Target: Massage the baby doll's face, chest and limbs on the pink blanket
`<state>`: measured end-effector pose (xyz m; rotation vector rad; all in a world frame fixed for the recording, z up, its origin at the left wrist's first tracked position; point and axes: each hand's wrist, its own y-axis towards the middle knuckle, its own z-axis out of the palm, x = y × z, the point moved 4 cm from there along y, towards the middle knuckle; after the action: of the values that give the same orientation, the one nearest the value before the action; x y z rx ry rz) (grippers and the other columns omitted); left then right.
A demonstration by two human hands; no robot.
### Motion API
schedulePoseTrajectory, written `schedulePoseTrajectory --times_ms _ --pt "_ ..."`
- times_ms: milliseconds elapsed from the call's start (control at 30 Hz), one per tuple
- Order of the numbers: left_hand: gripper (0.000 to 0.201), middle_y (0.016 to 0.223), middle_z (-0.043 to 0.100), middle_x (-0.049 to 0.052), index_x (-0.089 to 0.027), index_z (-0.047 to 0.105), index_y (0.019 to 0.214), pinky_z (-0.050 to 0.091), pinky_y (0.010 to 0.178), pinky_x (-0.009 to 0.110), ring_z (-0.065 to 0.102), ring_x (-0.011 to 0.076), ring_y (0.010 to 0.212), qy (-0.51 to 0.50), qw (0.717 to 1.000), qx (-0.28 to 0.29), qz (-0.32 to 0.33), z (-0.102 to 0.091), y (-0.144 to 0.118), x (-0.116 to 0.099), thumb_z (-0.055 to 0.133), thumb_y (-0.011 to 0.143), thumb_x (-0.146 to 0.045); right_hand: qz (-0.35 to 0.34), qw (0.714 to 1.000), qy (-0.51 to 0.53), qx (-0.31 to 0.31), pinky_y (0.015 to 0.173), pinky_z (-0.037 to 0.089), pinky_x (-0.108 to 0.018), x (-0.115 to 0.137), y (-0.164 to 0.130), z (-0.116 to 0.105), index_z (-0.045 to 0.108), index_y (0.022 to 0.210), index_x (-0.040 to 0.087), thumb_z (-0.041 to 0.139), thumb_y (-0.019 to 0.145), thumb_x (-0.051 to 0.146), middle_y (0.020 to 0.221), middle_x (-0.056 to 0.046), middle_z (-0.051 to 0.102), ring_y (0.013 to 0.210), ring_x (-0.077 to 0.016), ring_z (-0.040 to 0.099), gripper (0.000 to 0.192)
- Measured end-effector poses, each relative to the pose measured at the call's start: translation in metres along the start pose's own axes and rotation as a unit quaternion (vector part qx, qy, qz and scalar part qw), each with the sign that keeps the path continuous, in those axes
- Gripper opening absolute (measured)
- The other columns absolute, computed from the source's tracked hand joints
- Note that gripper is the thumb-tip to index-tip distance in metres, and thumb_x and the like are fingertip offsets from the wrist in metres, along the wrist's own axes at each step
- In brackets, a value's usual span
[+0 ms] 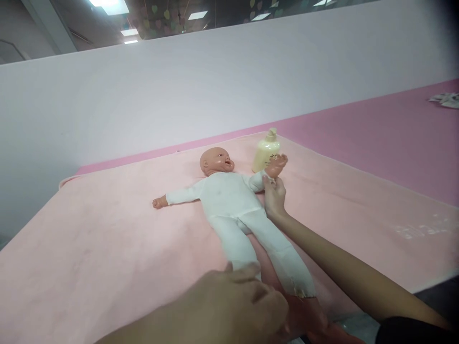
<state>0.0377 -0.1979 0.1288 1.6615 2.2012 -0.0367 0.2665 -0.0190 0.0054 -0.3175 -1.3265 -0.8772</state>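
Observation:
A baby doll (231, 196) in a white cloth body lies on its back, head at the far end, arms spread and bald head turned to the right. My right hand (275, 196) is closed around the doll's forearm on the right, just below its raised plastic hand. Close to the camera, my left hand (240, 306) curls its fingers over the lower part of the doll's left-side leg, hiding that foot. The other leg (290, 263) stretches toward me, its cloth cuff frayed above the plastic foot.
A pale yellow pump bottle (265, 154) stands beside the doll's raised hand. Beneath the doll, a pink towel (118, 229) covers the surface. A white partition (179, 95) rises behind, and a crumpled cloth or paper (446, 100) lies on the pink surface at far right.

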Motion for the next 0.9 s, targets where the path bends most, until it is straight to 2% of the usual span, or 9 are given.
schedulePoseTrajectory --times_ms 100,167,233,333,400,500,600,700,900 --pt "0.011 0.08 0.064 0.003 -0.016 0.047 0.086 0.052 0.065 0.033 0.061 0.0268 0.092 0.105 0.994 -0.016 0.012 0.047 0.004 -0.001 0.052 0.087 -0.026 -0.018 0.999 0.019 -0.036 0.089 0.047 -0.033 -0.003 0.006 -0.006 0.047 0.123 0.016 0.053 0.08 0.052 0.119 -0.011 0.052 0.108 -0.0203 0.053 0.056" --pt "0.012 0.076 0.063 0.001 -0.016 0.047 0.083 0.051 0.061 0.032 0.062 0.0265 0.088 0.114 0.993 -0.009 0.009 0.059 0.007 0.001 0.051 0.087 -0.026 -0.043 0.998 0.014 -0.039 0.095 0.045 -0.035 -0.001 0.008 -0.007 0.038 0.134 0.02 0.048 0.082 0.051 0.132 -0.01 0.043 0.119 -0.0205 0.046 0.061" --pt "0.012 0.073 0.062 0.0 -0.017 0.046 0.08 0.049 0.058 0.027 0.062 0.0229 0.083 0.073 0.997 0.011 -0.011 0.048 0.008 0.003 0.054 0.084 -0.026 -0.053 0.998 0.011 -0.037 0.096 0.044 -0.035 0.003 0.007 -0.007 0.037 0.135 0.021 0.048 0.082 0.051 0.135 -0.01 0.04 0.122 -0.0208 0.043 0.062" --pt "0.022 0.077 0.061 -0.002 -0.018 0.048 0.086 0.047 0.059 0.022 0.06 0.0162 0.075 -0.043 0.998 0.028 -0.04 0.004 0.006 0.005 0.064 0.074 -0.026 -0.025 0.998 0.029 -0.042 0.089 0.047 -0.033 0.007 0.003 -0.004 0.049 0.121 0.016 0.055 0.078 0.052 0.12 -0.012 0.051 0.11 -0.0216 0.051 0.057" --pt "0.028 0.086 0.062 -0.002 -0.019 0.048 0.095 0.047 0.06 0.02 0.06 0.0133 0.073 -0.089 0.993 -0.003 -0.074 -0.027 0.003 0.012 0.064 0.073 -0.025 -0.003 0.999 0.028 -0.039 0.08 0.049 -0.031 0.009 -0.001 -0.002 0.056 0.104 0.012 0.063 0.072 0.052 0.097 -0.01 0.058 0.092 -0.0203 0.057 0.052" --pt "0.036 0.101 0.062 0.003 -0.019 0.046 0.107 0.051 0.075 0.023 0.062 0.0167 0.089 -0.063 0.986 -0.142 -0.058 -0.056 -0.001 0.033 0.061 0.075 -0.021 -0.034 0.999 0.007 0.022 0.074 0.049 -0.03 0.016 -0.008 0.005 0.058 0.095 0.011 0.068 0.07 0.05 0.081 -0.006 0.058 0.079 -0.0179 0.057 0.048" --pt "0.041 0.113 0.059 0.007 -0.018 0.043 0.114 0.05 0.089 0.027 0.052 0.0216 0.117 -0.014 0.971 -0.236 -0.039 -0.048 -0.001 0.066 0.059 0.076 -0.015 -0.092 0.987 -0.051 0.121 0.088 0.046 -0.034 0.022 -0.014 0.012 0.059 0.112 0.014 0.069 0.072 0.044 0.107 -0.008 0.06 0.099 -0.0208 0.056 0.051" --pt "0.022 0.113 0.058 0.008 -0.015 0.047 0.104 0.045 0.099 0.032 0.041 0.022 0.127 0.031 0.98 -0.199 0.008 -0.02 0.008 0.087 0.048 0.082 -0.01 -0.143 0.957 -0.148 0.206 0.097 0.041 -0.038 0.026 -0.016 0.017 0.06 0.118 0.02 0.071 0.071 0.041 0.117 -0.006 0.057 0.11 -0.0225 0.052 0.053" --pt "0.014 0.107 0.06 0.009 -0.011 0.052 0.098 0.048 0.095 0.037 0.048 0.0249 0.121 0.25 0.953 -0.163 0.057 -0.004 0.017 0.058 0.041 0.089 -0.01 -0.125 0.956 -0.133 0.229 0.098 0.041 -0.038 0.028 -0.014 0.017 0.059 0.119 0.021 0.069 0.073 0.042 0.118 -0.006 0.057 0.11 -0.0215 0.052 0.051"
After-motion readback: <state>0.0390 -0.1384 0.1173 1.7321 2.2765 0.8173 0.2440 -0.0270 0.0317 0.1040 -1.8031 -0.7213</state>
